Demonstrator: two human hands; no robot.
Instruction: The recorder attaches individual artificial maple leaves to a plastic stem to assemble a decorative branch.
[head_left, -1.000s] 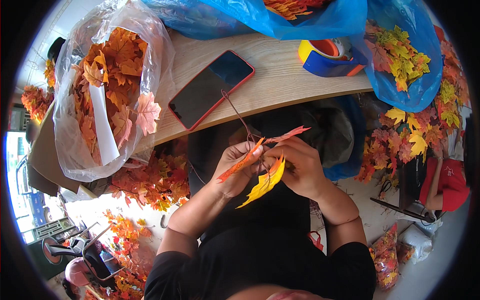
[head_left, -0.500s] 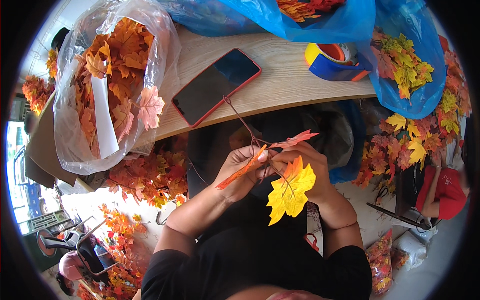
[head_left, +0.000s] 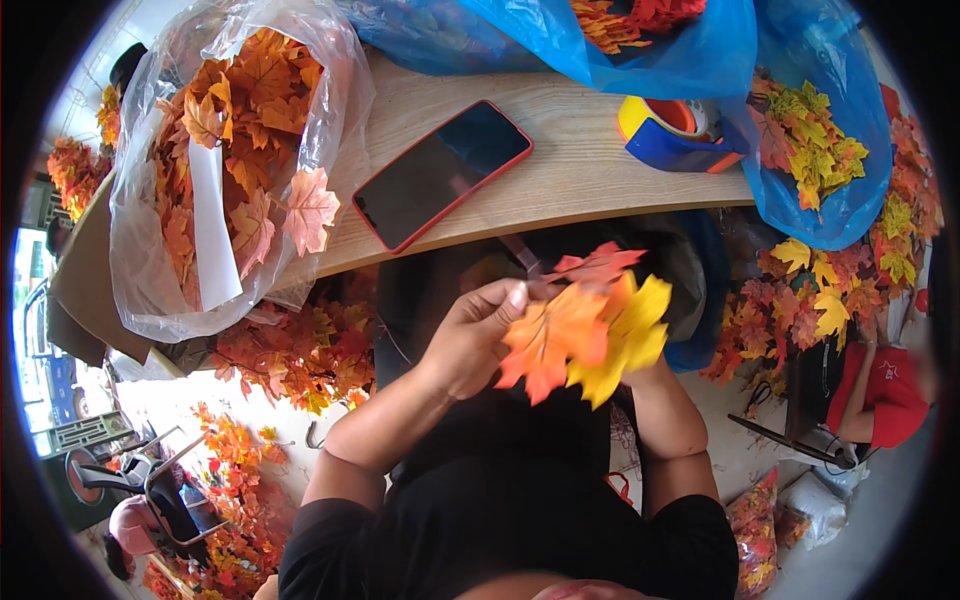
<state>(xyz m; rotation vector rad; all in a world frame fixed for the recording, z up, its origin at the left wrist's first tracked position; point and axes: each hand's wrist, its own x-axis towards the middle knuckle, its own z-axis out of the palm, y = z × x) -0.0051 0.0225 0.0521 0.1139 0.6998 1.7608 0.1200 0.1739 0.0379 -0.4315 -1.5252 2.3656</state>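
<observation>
Just off the table's front edge, my left hand [head_left: 478,335] is closed, thumb and fingers pinching a spray of artificial maple leaves. Its orange leaf [head_left: 555,340] faces up and overlaps a yellow leaf [head_left: 640,335], while a red leaf [head_left: 600,265] points away on the far side. A dark stem [head_left: 522,255], smeared by motion, runs from the pinch toward the table. My right hand [head_left: 648,376] is behind the yellow leaf; only its wrist side shows, and the fingers are hidden.
On the wooden table [head_left: 570,185] lie a red-cased phone [head_left: 443,175] and a blue-and-yellow tape roll [head_left: 680,135]. A clear bag [head_left: 345,110] of orange leaves stands left; blue bags [head_left: 680,60] hang at the back and right. Leaf piles [head_left: 300,350] lie below. A person in red [head_left: 885,395] sits right.
The spray has turned, so the orange leaf now lies flat to view over the yellow one. The yellow leaf moved right and up, covering my right hand. The stem's looped end left the phone's edge.
</observation>
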